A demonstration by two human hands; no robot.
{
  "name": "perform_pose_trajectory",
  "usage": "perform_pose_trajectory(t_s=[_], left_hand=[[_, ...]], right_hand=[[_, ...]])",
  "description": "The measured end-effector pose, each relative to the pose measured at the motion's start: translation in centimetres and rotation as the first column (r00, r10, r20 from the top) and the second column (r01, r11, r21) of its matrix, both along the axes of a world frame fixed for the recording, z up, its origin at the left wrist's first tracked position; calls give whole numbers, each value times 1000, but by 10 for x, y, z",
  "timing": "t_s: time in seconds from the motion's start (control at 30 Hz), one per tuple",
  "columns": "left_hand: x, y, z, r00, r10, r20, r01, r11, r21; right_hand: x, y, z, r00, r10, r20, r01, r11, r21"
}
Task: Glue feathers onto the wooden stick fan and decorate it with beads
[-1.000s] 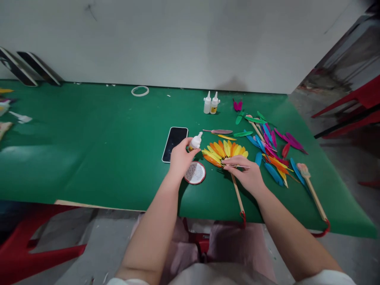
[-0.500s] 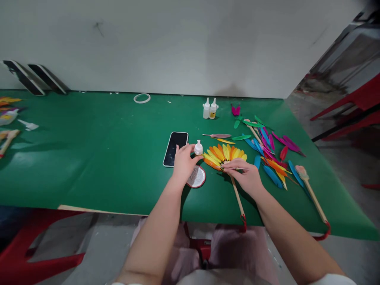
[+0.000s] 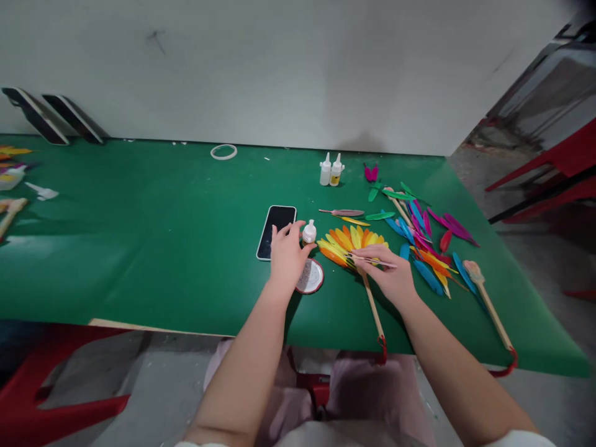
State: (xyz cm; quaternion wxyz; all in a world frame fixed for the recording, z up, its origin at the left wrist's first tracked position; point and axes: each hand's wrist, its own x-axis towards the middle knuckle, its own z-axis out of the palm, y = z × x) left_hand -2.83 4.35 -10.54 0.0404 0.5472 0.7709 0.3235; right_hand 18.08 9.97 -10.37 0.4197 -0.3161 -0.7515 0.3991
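My left hand (image 3: 287, 251) has its thumb and fingers around a small white glue bottle (image 3: 309, 232), which stands upright with its nozzle up. My right hand (image 3: 385, 273) pinches a pair of thin tweezers (image 3: 375, 259), tips pointing left over the middle of a feather fan (image 3: 343, 237). Yellow and orange feathers spread from the fan's head, and its wooden handle (image 3: 371, 304) points toward me, ending in a red cord. Part of the fan's centre is hidden by my right hand. Below the bottle, a round white lid with a red rim (image 3: 313, 276) lies partly behind my left hand.
A phone (image 3: 274, 233) lies left of my left hand. Two glue bottles (image 3: 331, 171) stand near the wall. Loose coloured feathers (image 3: 426, 276) are heaped at the right, beside another wooden handle (image 3: 493, 307). Two dark panels (image 3: 74, 118) lean at the far left.
The glue bottle and my left hand have shifted slightly left. The tweezers have tilted, with their tips raised a little and my right hand slightly farther right.
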Motion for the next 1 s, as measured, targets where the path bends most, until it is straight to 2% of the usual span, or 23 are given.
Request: perform_pose_trajectory(t_s=[0.2,0.33,0.4,0.43,0.47,0.5,0.53,0.6,0.7,0.77,0.87,1.0], left_hand=[[1,2,-2,998,-7,69,5,1000,18],[2,-5,8,991,-21,131,17,999,30],[8,-15,18,984,-4,177,-14,994,104],[14,-21,23,977,31,212,-68,983,172],[20,-26,27,961,58,269,-124,964,234],[27,-30,30,939,35,342,-129,958,256],[34,-33,32,902,-28,430,-86,966,243],[47,-34,31,741,-140,656,26,983,180],[57,-27,27,428,-174,887,136,982,127],[57,-22,27,276,-156,948,143,982,120],[54,-19,30,178,-128,976,120,987,107],[49,-20,31,90,-149,985,185,974,130]], right_hand=[[1,-2,3,1000,-15,-22,14,997,-77],[1,-2,3,999,-10,-46,5,995,-97],[1,-2,4,998,-5,-62,-1,995,-104],[1,-2,5,997,-2,-73,-5,994,-105],[1,-2,6,996,2,-85,-11,994,-105],[1,-3,7,995,8,-96,-18,994,-103],[1,-3,8,994,15,-106,-26,994,-102],[2,-4,9,993,26,-114,-38,994,-102],[3,-5,11,992,32,-119,-44,994,-96],[3,-6,12,991,49,-128,-61,994,-91],[3,-7,13,989,89,-119,-101,990,-103],[3,-8,16,987,111,-118,-129,978,-161]])
